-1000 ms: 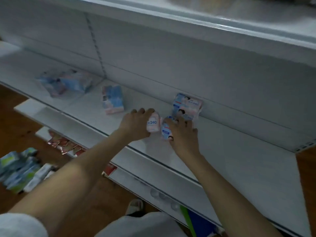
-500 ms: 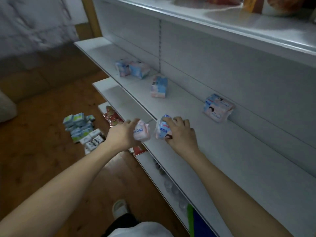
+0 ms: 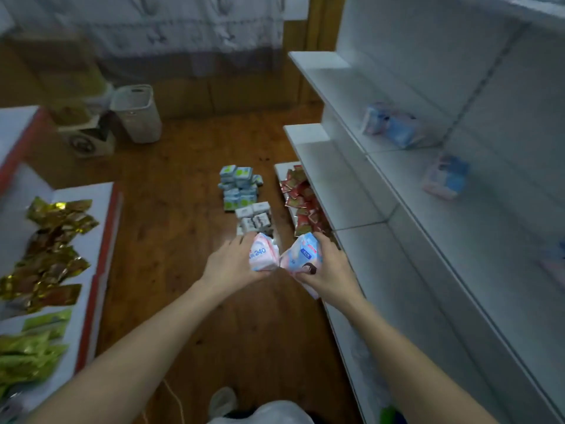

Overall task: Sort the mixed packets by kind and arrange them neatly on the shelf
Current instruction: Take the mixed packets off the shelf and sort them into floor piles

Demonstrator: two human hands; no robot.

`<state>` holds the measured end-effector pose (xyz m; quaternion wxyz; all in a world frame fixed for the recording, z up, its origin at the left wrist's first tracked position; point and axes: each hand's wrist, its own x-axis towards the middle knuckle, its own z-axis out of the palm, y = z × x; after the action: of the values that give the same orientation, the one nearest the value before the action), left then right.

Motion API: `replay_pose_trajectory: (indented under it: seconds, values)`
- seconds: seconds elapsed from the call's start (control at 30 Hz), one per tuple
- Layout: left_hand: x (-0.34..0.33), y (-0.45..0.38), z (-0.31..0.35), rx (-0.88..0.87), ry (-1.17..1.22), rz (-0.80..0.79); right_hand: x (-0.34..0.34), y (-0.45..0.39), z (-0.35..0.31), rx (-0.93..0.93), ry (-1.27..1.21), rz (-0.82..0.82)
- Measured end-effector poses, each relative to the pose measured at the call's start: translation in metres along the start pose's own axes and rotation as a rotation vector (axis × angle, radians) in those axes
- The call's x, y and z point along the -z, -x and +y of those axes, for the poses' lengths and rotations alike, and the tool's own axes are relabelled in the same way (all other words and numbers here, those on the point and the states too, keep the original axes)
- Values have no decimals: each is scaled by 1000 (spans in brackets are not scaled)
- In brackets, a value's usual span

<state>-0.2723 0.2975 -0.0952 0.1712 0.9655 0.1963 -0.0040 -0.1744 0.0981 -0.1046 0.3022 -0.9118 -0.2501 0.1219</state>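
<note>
Left hand (image 3: 231, 264): fingers curled around a pink-and-white packet (image 3: 262, 253) printed "240". Right hand (image 3: 327, 270): fingers curled around a pink-and-blue packet (image 3: 302, 255). The two packets touch at their lower inner corners. Both are held in the air above the wooden floor (image 3: 171, 209), just off the front edge of the white shelf unit (image 3: 360, 191).

Upper shelf board (image 3: 495, 228): two blurred blue-and-pink packets (image 3: 394, 125) lie together near the board's far end. A single blue-and-pink packet (image 3: 446, 177) stands nearer, toward the back edge. The print on these cannot be read.

Lowest shelf board, far end: a heap of red sachets (image 3: 298, 200), partly hidden under the board above.

Floor, beside the front of the shelf unit: a stack of green-and-blue packets (image 3: 240, 186) with a smaller stack of white-and-grey packets (image 3: 255, 217) just in front of it. The white-and-grey stack is partly covered by the held packets.

Left side: a white table (image 3: 91, 240) with a red edge carries gold foil sachets (image 3: 49, 249) along its middle and green sachets (image 3: 30, 350) toward its near edge.

Far end of the floor: a white plastic basket (image 3: 137, 113) stands upright beside a cardboard box (image 3: 88, 139).
</note>
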Motion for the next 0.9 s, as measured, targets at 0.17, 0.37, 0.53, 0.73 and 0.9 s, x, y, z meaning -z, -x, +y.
replay_pose_trajectory:
  seconds: [0.17, 0.37, 0.53, 0.73, 0.9]
  values:
    - [-17, 15, -106, 180, 100, -50, -90, -28, -36, -57, -48, -196]
    - [-56, 9, -170, 354, 176, -199, -147, -60, -41, -135, -5, -312]
    - [-109, -27, -178, 478, 144, -316, -179, -111, -2, -166, 63, -420]
    - [-188, -80, -167, 662, 225, -476, -217, -179, 67, -298, 20, -562]
    - [-287, -141, -188, 671, 256, -580, -274, -239, 152, -300, 79, -694]
